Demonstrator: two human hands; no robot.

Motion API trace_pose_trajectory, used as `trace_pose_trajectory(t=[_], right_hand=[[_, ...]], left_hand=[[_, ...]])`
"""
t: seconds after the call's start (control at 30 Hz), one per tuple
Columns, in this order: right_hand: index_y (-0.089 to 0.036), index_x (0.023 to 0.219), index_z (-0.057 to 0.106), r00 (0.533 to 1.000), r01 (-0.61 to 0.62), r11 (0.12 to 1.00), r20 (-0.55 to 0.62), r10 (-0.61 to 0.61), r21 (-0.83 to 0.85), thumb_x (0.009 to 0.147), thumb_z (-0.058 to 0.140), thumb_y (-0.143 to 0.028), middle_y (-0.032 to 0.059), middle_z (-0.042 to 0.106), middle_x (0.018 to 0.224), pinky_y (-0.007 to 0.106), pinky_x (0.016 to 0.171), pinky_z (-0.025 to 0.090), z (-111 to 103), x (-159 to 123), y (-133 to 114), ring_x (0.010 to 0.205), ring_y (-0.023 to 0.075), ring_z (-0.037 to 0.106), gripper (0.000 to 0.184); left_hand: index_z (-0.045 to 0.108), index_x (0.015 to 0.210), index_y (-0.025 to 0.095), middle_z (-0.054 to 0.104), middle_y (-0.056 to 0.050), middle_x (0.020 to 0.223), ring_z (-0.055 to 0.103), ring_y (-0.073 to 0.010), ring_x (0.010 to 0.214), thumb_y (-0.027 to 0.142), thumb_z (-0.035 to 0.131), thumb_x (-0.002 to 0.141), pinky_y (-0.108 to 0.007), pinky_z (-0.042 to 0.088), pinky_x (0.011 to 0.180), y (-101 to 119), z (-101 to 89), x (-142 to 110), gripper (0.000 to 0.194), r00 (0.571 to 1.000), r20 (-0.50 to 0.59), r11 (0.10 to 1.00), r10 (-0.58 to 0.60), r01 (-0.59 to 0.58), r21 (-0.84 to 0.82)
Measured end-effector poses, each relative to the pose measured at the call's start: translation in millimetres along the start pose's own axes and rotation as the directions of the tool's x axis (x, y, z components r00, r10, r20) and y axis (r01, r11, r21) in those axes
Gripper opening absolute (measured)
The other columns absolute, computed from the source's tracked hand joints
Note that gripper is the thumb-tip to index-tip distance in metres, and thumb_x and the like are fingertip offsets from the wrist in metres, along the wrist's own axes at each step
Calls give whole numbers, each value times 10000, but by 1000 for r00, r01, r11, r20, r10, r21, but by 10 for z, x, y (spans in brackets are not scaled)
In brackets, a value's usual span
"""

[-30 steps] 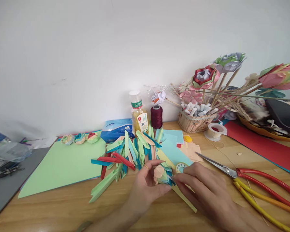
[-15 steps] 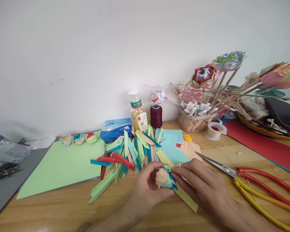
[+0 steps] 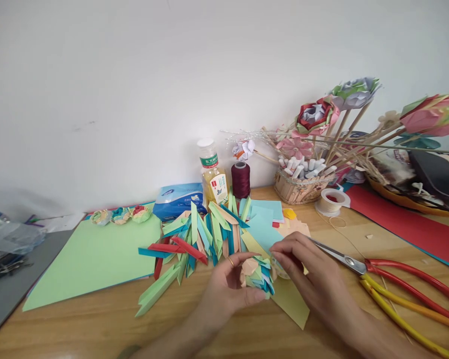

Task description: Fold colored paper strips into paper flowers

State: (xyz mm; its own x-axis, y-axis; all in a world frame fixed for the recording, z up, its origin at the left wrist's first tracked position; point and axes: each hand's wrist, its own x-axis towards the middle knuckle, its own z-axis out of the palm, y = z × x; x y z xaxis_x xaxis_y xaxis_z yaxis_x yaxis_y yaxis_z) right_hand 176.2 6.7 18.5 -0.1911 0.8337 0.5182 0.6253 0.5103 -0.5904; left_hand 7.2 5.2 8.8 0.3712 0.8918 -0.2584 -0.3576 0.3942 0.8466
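Since it looks light and crushable, the paper flower (image 3: 261,275), clasped in the left hand (image 3: 226,289), wants soft side pressure; whether the right hand (image 3: 316,271), just beside it, pinches anything is unclear; folded strips (image 3: 194,224) lie beyond.

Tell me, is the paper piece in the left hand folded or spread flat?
Folded: the paper piece shows overlapping peach, green and blue layers, bunched into a rounded shape in the left hand.

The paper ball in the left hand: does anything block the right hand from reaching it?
Nothing visible does: the right hand is close beside the paper ball, which the left hand holds from the opposite side.
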Motion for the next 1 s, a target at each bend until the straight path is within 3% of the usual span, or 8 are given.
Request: trace_pose_trajectory(t=[0.07, 0.13, 0.37, 0.63, 0.87, 1.0], right_hand=[[-205, 779, 517, 997, -75, 996, -15, 76, 46, 868, 446, -170, 6, 529, 701, 233, 543, 432, -28, 24, -12, 622, 125, 518, 119], [-208, 775, 509, 997, -73, 995, -13, 74, 70, 865, 450, -172, 3, 515, 690, 239, 533, 426, -55, 21, -22, 609, 127, 503, 113], [-204, 911, 530, 984, 174, 984, 35, -175, 39, 805, 518, -94, 17, 545, 746, 239, 559, 439, -42, -49, -33, 651, 124, 530, 154], [-201, 859, 554, 983, 184, 983, 9, -184, 4, 808, 517, -87, 2, 541, 701, 220, 534, 423, 5, -48, 5, 611, 108, 521, 131], [-198, 821, 556, 996, 87, 994, 29, -89, 62, 819, 495, -95, 3, 537, 699, 214, 533, 433, -9, -31, -10, 619, 108, 521, 119], [-212, 907, 557, 986, 157, 984, 41, -160, 81, 818, 507, -104, 17, 548, 752, 232, 578, 459, -39, -24, -32, 677, 122, 540, 149]], left_hand=[[646, 964, 175, 669, -60, 940, 579, -211, 901, 202, 792, 500, -310, 424, 806, 10, -13, 0, 488, 999, 31, 1000, -25, 25, -4], [643, 988, 167, 668, -67, 946, 576, -211, 896, 228, 790, 509, -306, 426, 792, 14, -20, -3, 505, 998, 32, 998, -54, 54, -13], [658, 974, 187, 657, -49, 944, 555, -174, 872, 202, 793, 500, -268, 422, 770, 10, -15, -15, 493, 998, -5, 995, -70, 70, -68], [656, 919, 186, 636, -30, 899, 549, -146, 806, 176, 810, 452, -243, 428, 718, 20, 4, -7, 492, 999, -41, 997, -29, 26, -73], [645, 977, 186, 651, -53, 1008, 556, -203, 960, 140, 796, 467, -299, 414, 847, 13, -7, -13, 534, 998, -55, 996, -38, 34, -77], [616, 1031, 189, 627, -60, 1044, 545, -208, 967, 171, 776, 516, -305, 438, 810, -16, -26, -7, 540, 997, -57, 999, -43, 43, -8]])
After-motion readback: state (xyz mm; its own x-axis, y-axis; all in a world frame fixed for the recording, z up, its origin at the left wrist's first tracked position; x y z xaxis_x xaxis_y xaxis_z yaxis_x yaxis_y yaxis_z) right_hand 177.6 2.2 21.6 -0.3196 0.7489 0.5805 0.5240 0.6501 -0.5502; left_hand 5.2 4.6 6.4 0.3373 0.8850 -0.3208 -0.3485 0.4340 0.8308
